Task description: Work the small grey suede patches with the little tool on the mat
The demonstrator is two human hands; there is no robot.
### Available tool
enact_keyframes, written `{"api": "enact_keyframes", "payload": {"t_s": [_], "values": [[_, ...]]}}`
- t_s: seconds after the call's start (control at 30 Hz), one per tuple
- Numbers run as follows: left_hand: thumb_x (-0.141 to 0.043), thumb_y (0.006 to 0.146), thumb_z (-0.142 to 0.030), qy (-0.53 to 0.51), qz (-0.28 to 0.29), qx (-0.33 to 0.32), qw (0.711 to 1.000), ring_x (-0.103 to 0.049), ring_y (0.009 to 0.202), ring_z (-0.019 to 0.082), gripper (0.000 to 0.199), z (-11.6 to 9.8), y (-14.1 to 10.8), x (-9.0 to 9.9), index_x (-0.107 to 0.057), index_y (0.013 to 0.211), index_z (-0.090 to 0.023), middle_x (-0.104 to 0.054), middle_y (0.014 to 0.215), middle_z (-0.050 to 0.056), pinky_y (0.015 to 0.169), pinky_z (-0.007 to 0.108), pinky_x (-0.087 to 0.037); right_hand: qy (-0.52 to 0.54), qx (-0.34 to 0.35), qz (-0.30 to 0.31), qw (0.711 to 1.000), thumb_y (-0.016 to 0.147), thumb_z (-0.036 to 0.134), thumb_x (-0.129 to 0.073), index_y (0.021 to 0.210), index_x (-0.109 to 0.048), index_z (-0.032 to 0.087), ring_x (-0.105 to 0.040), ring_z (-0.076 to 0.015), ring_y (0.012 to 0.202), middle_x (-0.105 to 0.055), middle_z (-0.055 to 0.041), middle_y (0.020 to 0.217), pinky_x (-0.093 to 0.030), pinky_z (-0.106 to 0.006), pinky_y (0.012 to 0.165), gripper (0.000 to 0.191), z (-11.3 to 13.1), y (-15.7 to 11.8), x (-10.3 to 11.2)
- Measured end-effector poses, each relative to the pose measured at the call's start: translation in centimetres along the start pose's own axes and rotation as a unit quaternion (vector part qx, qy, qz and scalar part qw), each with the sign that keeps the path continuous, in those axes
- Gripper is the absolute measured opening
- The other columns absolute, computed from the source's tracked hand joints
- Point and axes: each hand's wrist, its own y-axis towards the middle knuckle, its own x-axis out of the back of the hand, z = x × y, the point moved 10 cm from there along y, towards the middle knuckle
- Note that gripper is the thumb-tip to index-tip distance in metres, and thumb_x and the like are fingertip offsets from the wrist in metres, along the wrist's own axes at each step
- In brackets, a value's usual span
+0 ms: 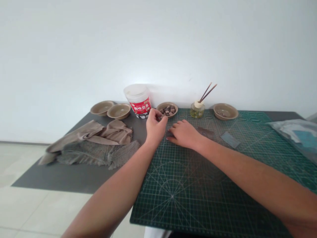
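My left hand [156,125] is closed in a pinch at the front edge of a small brown bowl [176,111]. Brown and grey stones [168,110] fill that bowl. Whatever the left fingertips hold is hard to make out. Just to the right, my right hand [183,133] rests low over the green cutting mat [168,178], fingers bent and thumb below. A small dark patch shows at its fingertips, too unclear to name. Behind the right wrist lie a dark brown flat piece [206,133] and a grey-blue flat piece [230,139].
Two brown bowls [119,111] and a white tub with a red label [137,100] stand back left, behind crumpled cloths [99,145]. A reed diffuser [197,109] and another bowl [226,111] with a few small pieces are back right. A plastic bag [297,135] lies far right.
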Motion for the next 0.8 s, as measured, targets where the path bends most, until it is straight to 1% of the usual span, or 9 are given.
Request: {"api": "enact_keyframes", "payload": {"t_s": [0.13, 0.2, 0.37, 0.47, 0.57, 0.6, 0.67, 0.73, 0.8], "values": [[-0.061, 0.077, -0.011, -0.009, 0.006, -0.008, 1.000, -0.041, 0.063, 0.012, 0.017, -0.2, 0.0, -0.2, -0.047, 0.079, -0.021, -0.045, 0.071, -0.005, 0.060, 0.026, -0.035, -0.009, -0.024, -0.016, 1.000, 0.090, 0.059, -0.059, 0.116, -0.069, 0.012, -0.061, -0.0369, 0.107, -0.069, -0.0191, 0.116, -0.041, -0.049, 0.092, 0.054, 0.0, 0.6, 0.6], [-0.062, 0.076, -0.011, -0.008, -0.005, -0.007, 1.000, -0.040, 0.063, 0.012, 0.017, -0.3, 0.1, 0.1, -0.047, 0.079, -0.021, -0.044, 0.070, -0.006, 0.060, 0.026, -0.035, -0.009, -0.036, -0.021, 0.999, 0.092, 0.050, -0.059, 0.113, -0.071, 0.012, -0.063, -0.0369, 0.106, -0.070, -0.0198, 0.114, -0.042, -0.049, 0.092, 0.045, 0.1, 1.0, 0.6], [-0.063, 0.076, -0.011, -0.026, -0.022, 0.007, 0.999, -0.040, 0.064, 0.010, 0.018, -0.1, 0.5, 0.8, -0.048, 0.077, -0.019, -0.044, 0.070, -0.006, 0.061, 0.024, -0.035, 0.013, -0.060, -0.030, 0.998, 0.090, 0.027, -0.058, 0.084, -0.073, 0.014, -0.071, -0.0311, 0.089, -0.076, -0.0158, 0.091, -0.046, -0.043, 0.086, 0.021, 0.6, 0.9, 0.9], [-0.065, 0.077, -0.013, -0.042, -0.020, 0.009, 0.999, -0.041, 0.065, 0.010, 0.017, -0.1, 0.6, 0.9, -0.049, 0.079, -0.019, -0.045, 0.072, -0.006, 0.062, 0.023, -0.035, 0.032, -0.106, -0.071, 0.991, 0.092, 0.030, -0.055, 0.091, -0.070, 0.016, -0.073, -0.0287, 0.085, -0.077, -0.0135, 0.091, -0.049, -0.039, 0.078, 0.020, -0.7, -0.2, 3.0], [-0.066, 0.079, -0.016, -0.081, -0.005, 0.015, 0.997, -0.044, 0.065, 0.010, 0.016, -0.6, 0.3, 0.4, -0.051, 0.081, -0.019, -0.047, 0.073, -0.005, 0.062, 0.022, -0.037, 0.091, -0.173, -0.138, 0.971, 0.096, 0.035, -0.049, 0.096, -0.063, 0.020, -0.073, -0.0250, 0.081, -0.075, -0.0087, 0.088, -0.052, -0.034, 0.071, 0.021, -3.6, -2.7, 5.6], [-0.067, 0.079, -0.017, -0.103, 0.012, 0.020, 0.994, -0.045, 0.065, 0.010, 0.016, -0.8, -0.1, -0.1, -0.051, 0.082, -0.019, -0.049, 0.073, -0.005, 0.063, 0.022, -0.038, 0.196, -0.197, -0.187, 0.942, 0.095, 0.037, -0.052, 0.091, -0.061, 0.021, -0.072, -0.0231, 0.078, -0.074, -0.0063, 0.085, -0.053, -0.032, 0.069, 0.019, -5.0, -3.9, 6.4], [-0.069, 0.080, -0.019, -0.134, 0.067, 0.029, 0.988, -0.049, 0.067, 0.010, 0.017, -1.7, -1.3, -1.7, -0.053, 0.085, -0.019, -0.053, 0.076, -0.004, 0.063, 0.021, -0.040, 0.418, -0.237, -0.239, 0.844, 0.093, 0.041, -0.054, 0.088, -0.056, 0.023, -0.071, -0.0211, 0.071, -0.071, -0.0032, 0.082, -0.055, -0.030, 0.058, 0.018, -7.7, -6.4, 5.8], [-0.071, 0.081, -0.023, -0.143, 0.160, 0.034, 0.976, -0.052, 0.067, 0.011, 0.017, -2.8, -3.2, -4.1, -0.056, 0.088, -0.019, -0.057, 0.077, -0.003, 0.064, 0.022, -0.043, 0.571, -0.249, -0.246, 0.743, 0.089, 0.039, -0.058, 0.087, -0.053, 0.024, -0.069, -0.0198, 0.066, -0.066, -0.0003, 0.079, -0.057, -0.030, 0.054, 0.016, -8.9, -8.3, 4.0], [-0.070, 0.083, -0.025, -0.129, 0.253, 0.029, 0.958, -0.057, 0.072, 0.012, 0.015, -3.8, -5.5, -6.4, -0.058, 0.090, -0.019, -0.060, 0.079, -0.001, 0.068, 0.024, -0.046, 0.648, -0.244, -0.228, 0.684, 0.085, 0.034, -0.062, 0.084, -0.053, 0.024, -0.066, -0.0184, 0.066, -0.062, 0.0016, 0.077, -0.059, -0.031, 0.056, 0.014, -8.9, -9.6, 2.3]]}}
